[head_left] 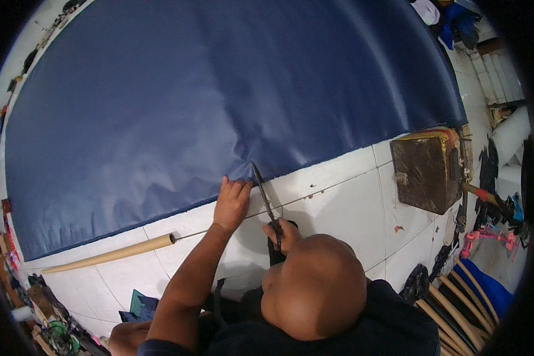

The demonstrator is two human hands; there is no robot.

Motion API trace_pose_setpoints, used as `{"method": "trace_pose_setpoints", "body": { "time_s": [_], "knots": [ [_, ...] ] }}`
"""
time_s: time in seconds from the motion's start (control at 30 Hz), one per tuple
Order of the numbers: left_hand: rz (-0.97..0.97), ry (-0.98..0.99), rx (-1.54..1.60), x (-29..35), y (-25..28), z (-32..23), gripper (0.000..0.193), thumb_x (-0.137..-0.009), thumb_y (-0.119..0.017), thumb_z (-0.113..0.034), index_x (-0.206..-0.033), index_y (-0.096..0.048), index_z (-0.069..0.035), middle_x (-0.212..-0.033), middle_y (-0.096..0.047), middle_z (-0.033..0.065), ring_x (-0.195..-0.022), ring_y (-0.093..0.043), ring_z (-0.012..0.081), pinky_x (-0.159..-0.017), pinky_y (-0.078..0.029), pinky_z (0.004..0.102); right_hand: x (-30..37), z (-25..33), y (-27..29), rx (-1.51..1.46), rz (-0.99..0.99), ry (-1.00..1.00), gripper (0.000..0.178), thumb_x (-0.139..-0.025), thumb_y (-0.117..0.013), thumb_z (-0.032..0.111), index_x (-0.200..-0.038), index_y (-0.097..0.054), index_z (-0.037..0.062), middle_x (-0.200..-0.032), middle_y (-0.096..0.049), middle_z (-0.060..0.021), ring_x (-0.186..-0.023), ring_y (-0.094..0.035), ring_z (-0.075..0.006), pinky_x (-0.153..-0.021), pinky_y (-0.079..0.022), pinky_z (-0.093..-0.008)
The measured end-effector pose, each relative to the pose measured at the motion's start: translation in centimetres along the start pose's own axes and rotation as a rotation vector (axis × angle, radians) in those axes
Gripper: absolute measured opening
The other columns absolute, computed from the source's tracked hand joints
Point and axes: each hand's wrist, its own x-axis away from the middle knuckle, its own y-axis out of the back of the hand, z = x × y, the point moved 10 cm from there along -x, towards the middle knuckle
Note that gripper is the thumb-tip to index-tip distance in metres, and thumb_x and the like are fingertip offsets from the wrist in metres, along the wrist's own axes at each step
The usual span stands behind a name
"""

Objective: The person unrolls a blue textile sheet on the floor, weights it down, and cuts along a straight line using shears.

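Observation:
A wide sheet of dark blue, leather-like material [130, 118] is spread over the floor, with its near edge running in front of me. At that edge my left hand [232, 202] grips the sheet, fingers on top and thumb not clearly visible. Just right of it, my right hand [288, 234] holds a pair of long dark scissors [264, 193] by the handles. The blades point away from me, and their tips lie at the sheet's near edge, where the material is creased. A rounded bare part of the body hides most of my right forearm.
White floor tiles [344, 207] show along the near edge. A cardboard tube [113, 252] lies at left, a thin rod at its end. On the right stands a worn brown block-like box [424, 172]. Several long tan rolls [463, 302] lean at lower right; clutter lines both sides.

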Motion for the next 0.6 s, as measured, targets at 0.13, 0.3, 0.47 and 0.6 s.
{"method": "trace_pose_setpoints", "body": {
  "time_s": [0.13, 0.3, 0.47, 0.6],
  "knots": [
    [0.067, 0.025, -0.028, 0.2, -0.9, -0.1, 0.040, -0.082, -0.063, -0.005, -0.122, -0.060, -0.003, -0.109, -0.059, 0.0119, -0.109, -0.057, 0.0311, -0.112, -0.035, 0.0572, -3.4, 3.8, 1.9, -0.002, -0.166, 0.078, 0.062, -0.093, -0.059, 0.058, -0.092, -0.060, -0.0044, -0.083, -0.064, -0.0192, -0.082, -0.063, -0.0314, -0.075, -0.048, -0.0440],
    [0.109, 0.040, -0.033, 0.7, -1.3, 0.1, 0.043, -0.083, -0.061, -0.007, -0.126, -0.058, -0.003, -0.115, -0.058, 0.0123, -0.114, -0.055, 0.0310, -0.114, -0.031, 0.0562, -8.1, 5.4, 3.0, -0.029, -0.278, 0.189, 0.065, -0.093, -0.058, 0.061, -0.086, -0.061, -0.0039, -0.078, -0.063, -0.0182, -0.079, -0.063, -0.0314, -0.074, -0.047, -0.0444],
    [0.114, 0.012, -0.018, 1.1, -1.4, 0.2, 0.044, -0.082, -0.060, -0.007, -0.126, -0.057, -0.002, -0.118, -0.057, 0.0139, -0.117, -0.053, 0.0323, -0.114, -0.031, 0.0565, -10.1, 8.7, 4.0, -0.077, -0.300, 0.241, 0.066, -0.092, -0.059, 0.061, -0.082, -0.061, -0.0038, -0.075, -0.063, -0.0173, -0.076, -0.063, -0.0303, -0.072, -0.048, -0.0440],
    [0.141, -0.005, -0.021, 0.7, -1.2, -0.3, 0.043, -0.081, -0.060, -0.006, -0.124, -0.056, 0.000, -0.119, -0.056, 0.0149, -0.118, -0.053, 0.0328, -0.113, -0.032, 0.0572, -11.6, 9.4, 5.0, -0.073, -0.353, 0.260, 0.063, -0.092, -0.061, 0.059, -0.075, -0.060, -0.0009, -0.066, -0.061, -0.0144, -0.067, -0.063, -0.0277, -0.065, -0.048, -0.0422]
  ]
}}
